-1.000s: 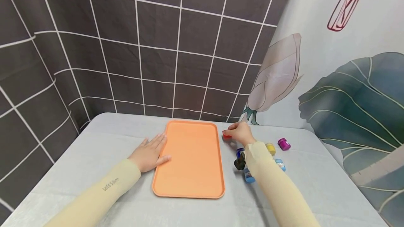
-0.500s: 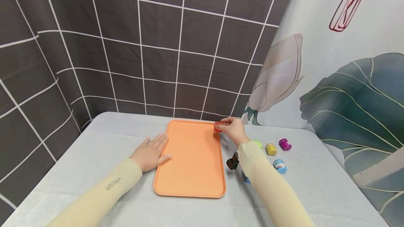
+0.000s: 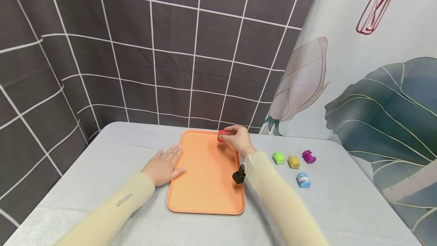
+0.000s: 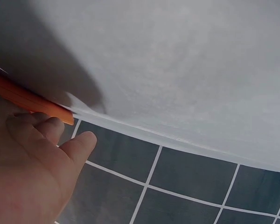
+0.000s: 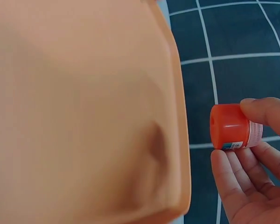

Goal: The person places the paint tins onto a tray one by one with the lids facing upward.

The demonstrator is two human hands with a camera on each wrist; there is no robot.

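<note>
My right hand pinches a small red paint jar between thumb and fingers, above the far right corner of the orange tray. In the right wrist view the red jar lies on its side in the grip, its label partly showing, apart from the tray's rim. My left hand rests with straight fingers on the tray's left rim, thumb reaching over it. The left wrist view shows that hand beside the tray's orange edge.
Right of the right arm stand or lie a green jar, a yellow jar, a purple jar and a light blue jar. A black wrist camera juts over the tray. A dark tiled backdrop rises behind the table.
My right hand has carried the red jar left and slightly up, from beside the tray to over its far right corner. The green jar has come into view. My left hand stays put.
</note>
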